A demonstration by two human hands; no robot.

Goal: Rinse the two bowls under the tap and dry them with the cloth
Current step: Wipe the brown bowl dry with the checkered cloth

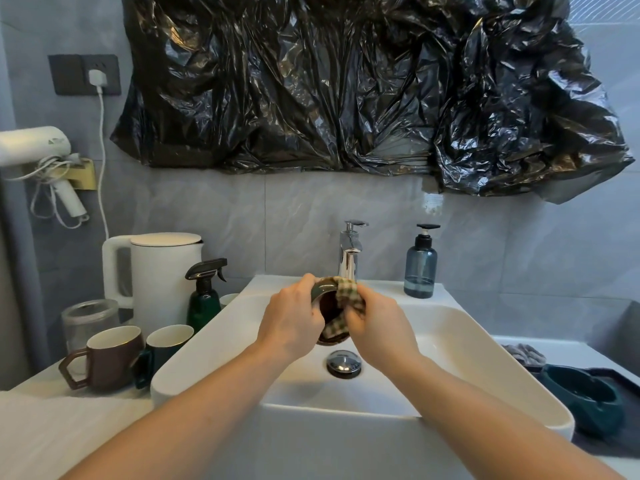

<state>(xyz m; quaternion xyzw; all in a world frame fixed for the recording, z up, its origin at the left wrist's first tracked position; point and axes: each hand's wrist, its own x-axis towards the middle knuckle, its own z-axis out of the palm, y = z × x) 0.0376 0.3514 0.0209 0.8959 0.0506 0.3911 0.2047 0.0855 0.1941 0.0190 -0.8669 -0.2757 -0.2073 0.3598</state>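
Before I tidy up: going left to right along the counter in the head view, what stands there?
Brown mug → dark green mug → green spray bottle → tap → blue soap dispenser → dark green bowl.

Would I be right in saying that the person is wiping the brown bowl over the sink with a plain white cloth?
Not quite: the head view shows the cloth is checked green and cream, not plain white. The rest holds: the brown bowl is being wiped over the sink.
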